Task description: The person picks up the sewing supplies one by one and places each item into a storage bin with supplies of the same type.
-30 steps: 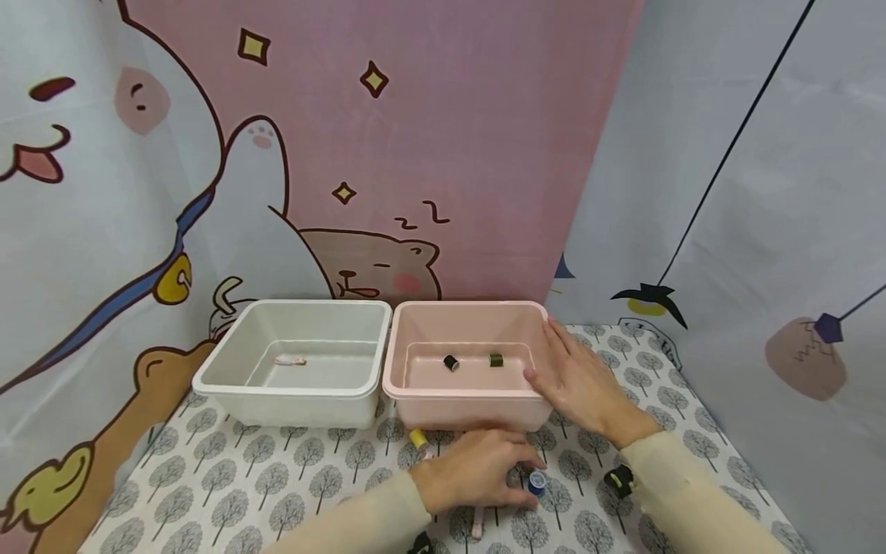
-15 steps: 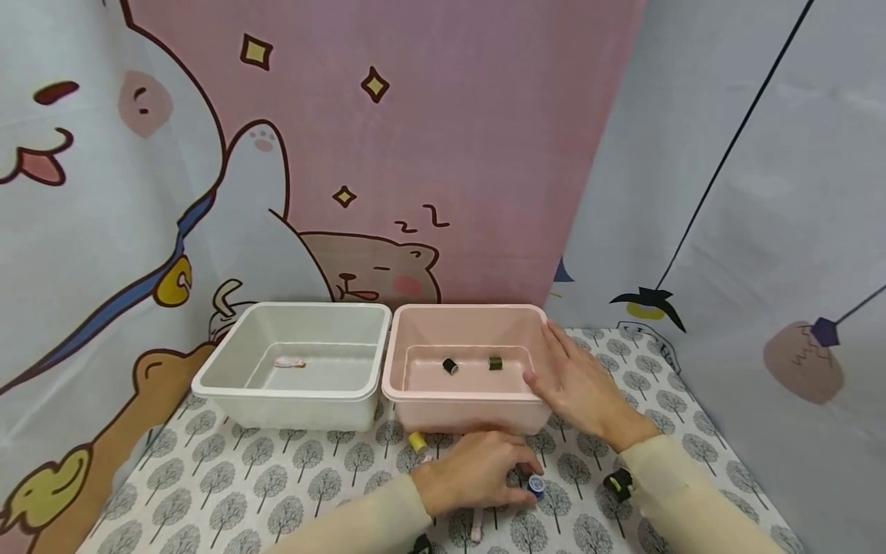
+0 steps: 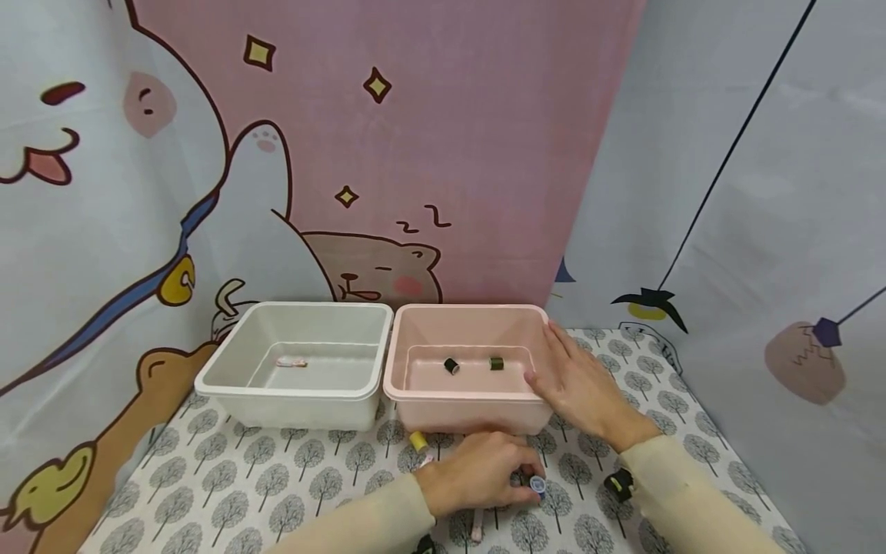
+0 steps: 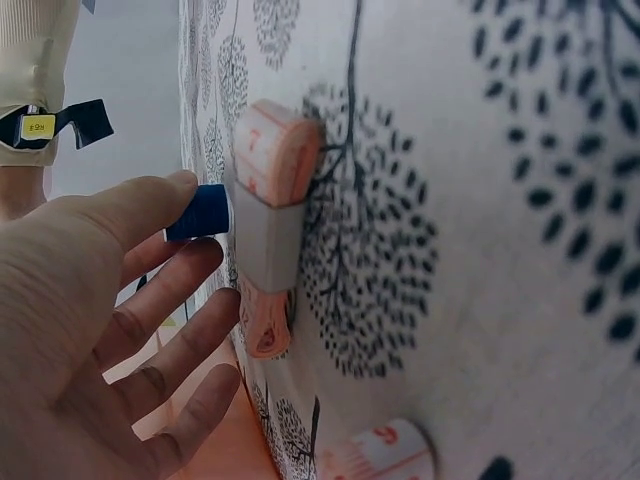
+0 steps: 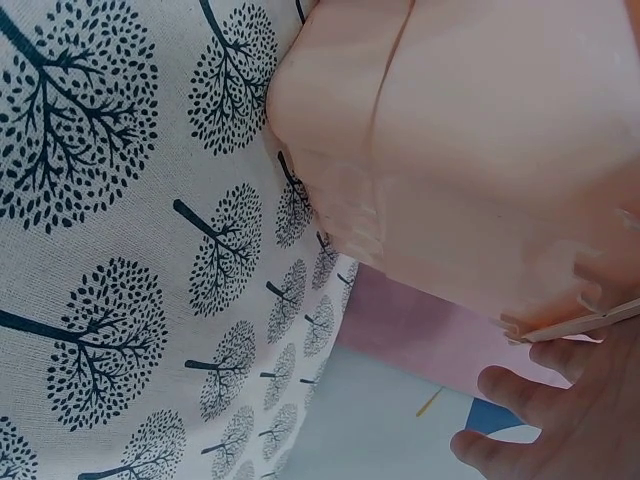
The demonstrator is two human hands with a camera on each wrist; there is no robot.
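Observation:
My left hand (image 3: 481, 475) pinches a blue thread spool (image 4: 200, 212) between thumb and fingers, low over the tree-print cloth. Close by its fingertips in the left wrist view lies a folded tape measure (image 4: 270, 235) with a white band round it. A second tape measure (image 4: 380, 455) shows at the bottom of that view. My right hand (image 3: 584, 388) rests on the right rim of the pink bin (image 3: 460, 398), fingers extended along the rim and thumb over the inner side. Inside this bin lie a black spool (image 3: 451, 366) and an olive-green spool (image 3: 496, 363).
Left of the pink bin stands a white bin (image 3: 291, 391) with a small folded tape measure (image 3: 291, 362) in it. A yellow spool (image 3: 418, 441) lies in front of the pink bin. A printed curtain (image 3: 471, 154) hangs behind the bins.

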